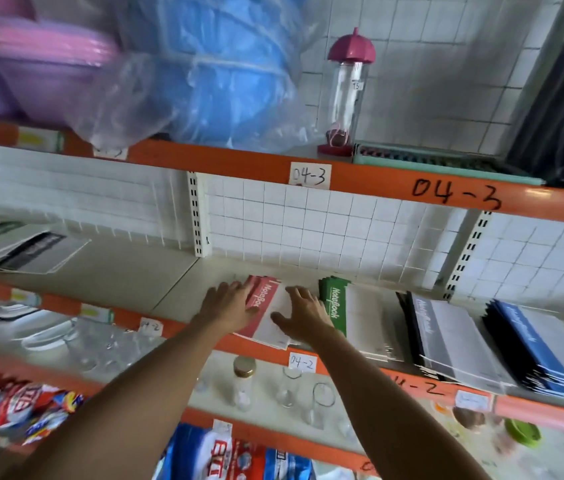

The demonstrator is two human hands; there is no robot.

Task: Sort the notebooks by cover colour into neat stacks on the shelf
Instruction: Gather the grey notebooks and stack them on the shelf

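Single head-worn wide-angle view, facing forward and slightly downward at close range onto the middle shelf (176, 271). Upper and lower shelves curve at frame edges. Both forearms enter from the bottom edge.

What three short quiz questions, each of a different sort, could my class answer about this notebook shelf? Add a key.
1. True or false: both hands rest flat on the green stack.
2. Which stack lies furthest right? A red, B black, C blue.
3. Fill in: the paper label below the red stack reads ____.

Key:
1. False. The left hand and right hand lie with straight fingers on the red stack; the green stack is beside it.
2. C, the blue stack, past the black stack.
3. 04-2, on the label.
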